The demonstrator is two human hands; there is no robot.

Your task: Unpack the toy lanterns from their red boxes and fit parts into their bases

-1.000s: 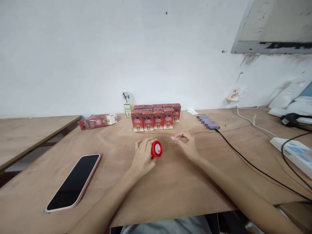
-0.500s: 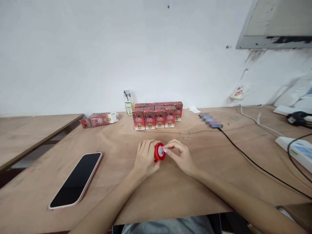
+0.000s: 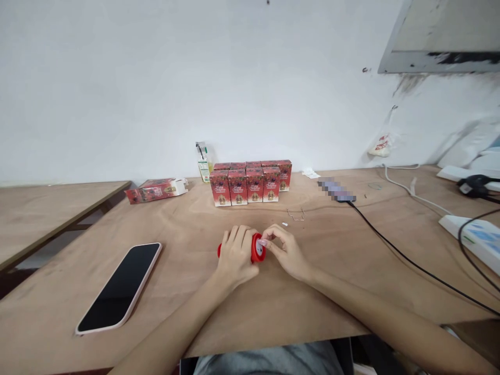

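My left hand (image 3: 236,255) is wrapped round a small red cylinder-shaped object (image 3: 257,249) lying on its side on the wooden table (image 3: 328,291). Its round end with a white face points right. My right hand (image 3: 284,248) pinches at that white end with thumb and fingertips. Just beyond the hands lie a bent wire piece (image 3: 297,214) and a tiny white bit (image 3: 285,224) on the table.
A row of several red boxes (image 3: 250,183) stands at the back, with one red box lying open (image 3: 155,189) to the left. A phone (image 3: 120,286) lies face up at the left. A black cable (image 3: 410,260) and a white power strip (image 3: 471,238) are at the right.
My right hand came in from the wire piece to the red object's white end. My left hand has closed further round the red object.
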